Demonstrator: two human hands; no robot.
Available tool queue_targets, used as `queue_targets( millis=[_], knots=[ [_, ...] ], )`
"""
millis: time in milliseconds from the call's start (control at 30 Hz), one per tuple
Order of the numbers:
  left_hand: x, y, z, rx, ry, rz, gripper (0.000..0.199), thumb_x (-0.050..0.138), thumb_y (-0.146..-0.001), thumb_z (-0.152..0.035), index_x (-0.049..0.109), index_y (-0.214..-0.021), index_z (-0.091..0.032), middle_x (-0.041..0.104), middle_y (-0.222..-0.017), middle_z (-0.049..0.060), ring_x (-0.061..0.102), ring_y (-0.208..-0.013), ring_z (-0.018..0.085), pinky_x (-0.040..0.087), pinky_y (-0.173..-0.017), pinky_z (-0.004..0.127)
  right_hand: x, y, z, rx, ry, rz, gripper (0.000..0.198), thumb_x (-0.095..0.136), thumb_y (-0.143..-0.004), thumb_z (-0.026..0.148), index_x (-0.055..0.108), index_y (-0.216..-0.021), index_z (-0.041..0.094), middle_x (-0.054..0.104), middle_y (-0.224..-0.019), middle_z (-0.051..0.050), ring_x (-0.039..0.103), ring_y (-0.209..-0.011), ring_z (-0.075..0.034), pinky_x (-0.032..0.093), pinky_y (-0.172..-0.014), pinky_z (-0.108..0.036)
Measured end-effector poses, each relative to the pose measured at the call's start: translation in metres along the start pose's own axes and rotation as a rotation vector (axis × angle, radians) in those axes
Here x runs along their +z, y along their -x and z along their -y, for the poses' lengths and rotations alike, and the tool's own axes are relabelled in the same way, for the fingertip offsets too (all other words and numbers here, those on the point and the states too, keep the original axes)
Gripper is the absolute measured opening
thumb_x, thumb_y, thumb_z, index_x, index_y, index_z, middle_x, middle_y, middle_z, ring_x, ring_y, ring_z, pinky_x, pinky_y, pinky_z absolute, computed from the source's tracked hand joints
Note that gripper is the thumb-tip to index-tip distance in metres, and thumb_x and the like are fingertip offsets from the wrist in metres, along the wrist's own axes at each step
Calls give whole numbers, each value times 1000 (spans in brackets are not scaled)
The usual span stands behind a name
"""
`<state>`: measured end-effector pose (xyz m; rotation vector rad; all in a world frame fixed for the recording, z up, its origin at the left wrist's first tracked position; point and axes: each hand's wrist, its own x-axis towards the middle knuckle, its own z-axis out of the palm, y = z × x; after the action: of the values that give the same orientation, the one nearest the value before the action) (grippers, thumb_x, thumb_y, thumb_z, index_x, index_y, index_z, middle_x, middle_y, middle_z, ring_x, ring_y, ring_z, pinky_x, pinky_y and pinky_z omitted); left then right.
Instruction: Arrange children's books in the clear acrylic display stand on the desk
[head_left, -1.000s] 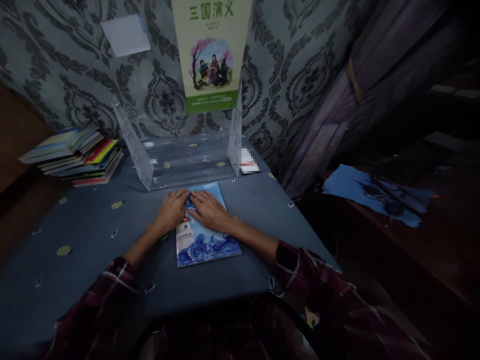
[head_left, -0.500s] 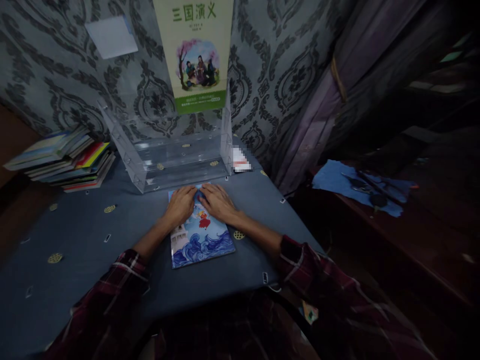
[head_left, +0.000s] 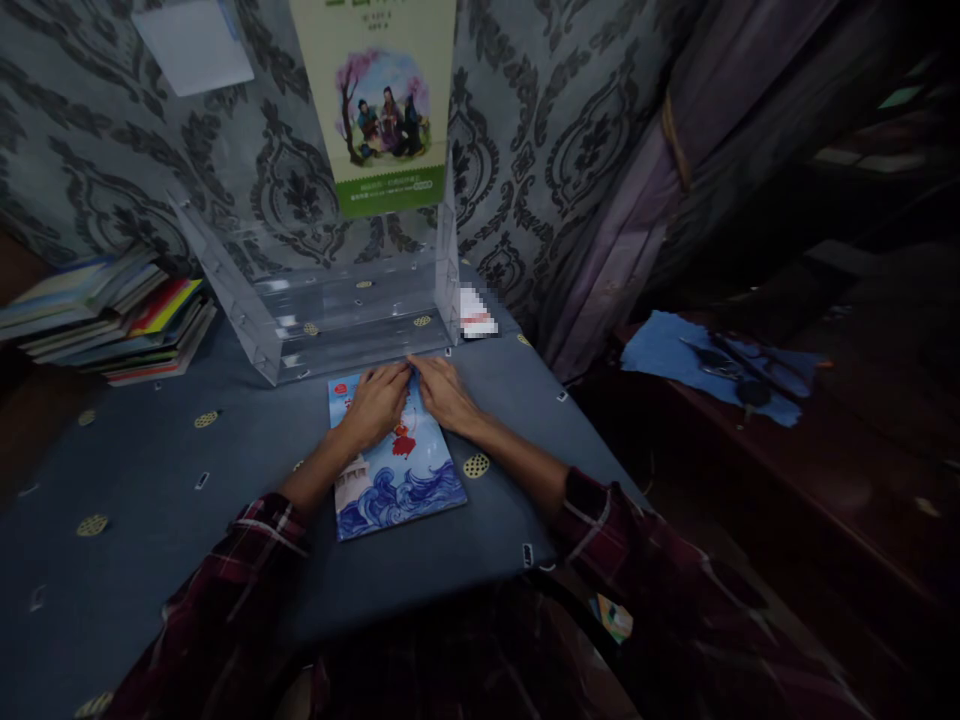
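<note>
A blue picture book (head_left: pixel 397 497), with a red-clothed figure and dark blue waves on its cover, lies flat on the table. My left hand (head_left: pixel 377 405) rests palm down across the upper cover, fingers stretched toward the top right corner. My right hand (head_left: pixel 444 393) lies along the book's upper right edge, its fingers extended and meeting the left fingertips at that corner. The hands and their shadow hide part of the cover. Just behind the book stands a clear acrylic book stand (head_left: pixel 262 325), with a green-and-cream book (head_left: pixel 386 180) upright in it.
A stack of books (head_left: pixel 112 315) sits at the left on the blue patterned tablecloth (head_left: pixel 247 560). A white item (head_left: pixel 476 315), partly pixelated, lies right of the stand. Farther right, a blue cloth (head_left: pixel 660 350) with dark objects covers part of a dark red surface.
My left hand has slid right along the cover, showing the book's top left corner. My right hand has shifted slightly right to the edge. The view has moved a little.
</note>
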<state>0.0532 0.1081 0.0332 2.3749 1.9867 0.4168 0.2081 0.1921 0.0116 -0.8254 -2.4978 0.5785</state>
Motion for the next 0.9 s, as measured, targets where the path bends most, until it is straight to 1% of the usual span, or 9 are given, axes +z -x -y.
queue_targets(
  millis=[67,167,267,367,533,667,767,900],
  knots=[
    [2,0,0,-6,0,-20,45,43,-100,-19,57,-142,-17,59,-148,14,54,-135,27,39,-113,47,2,-1,-3,3,-19,-1,58,40,-93,6,50,-150,7,63,-142,-18,56,-127,-28,43,-114,-45],
    [5,0,0,-12,-3,-38,44,43,-99,-19,58,-140,-16,61,-146,14,54,-135,26,38,-114,45,5,-1,-10,1,-67,-28,59,38,-93,7,49,-151,8,63,-143,-17,56,-129,-27,43,-115,-46],
    [5,0,-1,-17,0,-25,43,43,-100,-19,58,-140,-14,60,-146,15,54,-136,27,37,-113,45,7,-1,-16,-3,-134,-64,62,38,-91,6,51,-151,15,65,-142,-13,57,-130,-26,44,-115,-48],
    [4,0,-1,-25,4,-15,43,44,-100,-19,58,-140,-12,59,-147,16,53,-136,28,37,-114,45,6,-1,-19,-6,-186,-65,63,40,-90,5,54,-149,20,67,-139,-9,59,-130,-24,44,-116,-47],
    [0,2,-2,-20,4,-1,43,42,-100,-18,60,-139,-15,59,-149,14,51,-139,27,36,-115,46,2,-4,-20,3,-188,-36,58,40,-90,3,60,-142,17,67,-139,-10,60,-130,-23,44,-117,-46],
    [-5,9,-5,33,14,66,43,40,-102,-19,59,-141,-16,57,-152,13,47,-144,27,32,-118,51,2,-5,-20,-3,-181,-22,56,39,-91,3,59,-142,13,67,-140,-12,60,-131,-22,43,-117,-44],
    [-8,20,-10,94,25,111,45,43,-101,-16,58,-143,-19,56,-153,11,45,-146,27,31,-119,52,2,-5,-19,-3,-172,-13,55,38,-93,4,59,-143,12,67,-140,-13,60,-130,-23,43,-117,-45],
    [-10,39,-17,188,70,129,45,46,-99,-15,60,-142,-23,56,-153,10,43,-147,26,28,-122,54,2,-5,-20,-3,-154,-11,55,38,-94,6,58,-145,15,67,-139,-11,60,-129,-25,45,-115,-45]
  ],
)
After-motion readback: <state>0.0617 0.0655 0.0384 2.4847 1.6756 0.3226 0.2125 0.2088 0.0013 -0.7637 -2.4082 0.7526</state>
